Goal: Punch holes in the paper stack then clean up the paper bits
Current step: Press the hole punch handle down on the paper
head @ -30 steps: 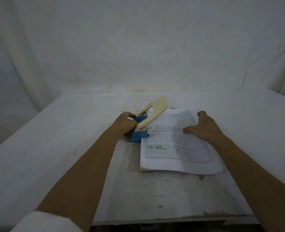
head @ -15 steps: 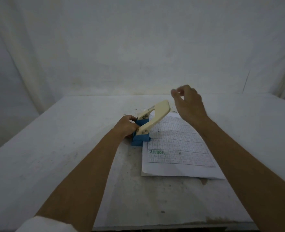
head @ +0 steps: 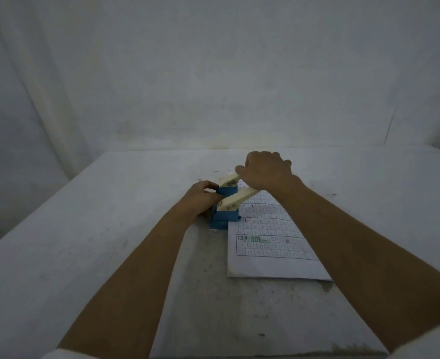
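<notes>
— So, which step is in hand?

— Punching, by the look of it. A blue-bodied hole punch (head: pixel 224 216) stands on the white table (head: pixel 110 255), with the left edge of the paper stack (head: pixel 270 244) tucked into its slot. The sheets, printed with a grid of small boxes, lie flat to the punch's right.

— And the hands?

— The left hand (head: pixel 200 198) is clamped around the back of the blue base, steadying it. The right hand (head: pixel 264 171) rests curled over the far end of the cream lever (head: pixel 235 199), which stands raised at a slant, so no hole seems cut in this stroke yet.

— What does the next move call for?

— Probably a firm downward press on the lever while the left hand keeps the base from sliding, with the sheets square in the slot. No paper bits can be made out on the table, so clean-up appears to lie ahead
</notes>
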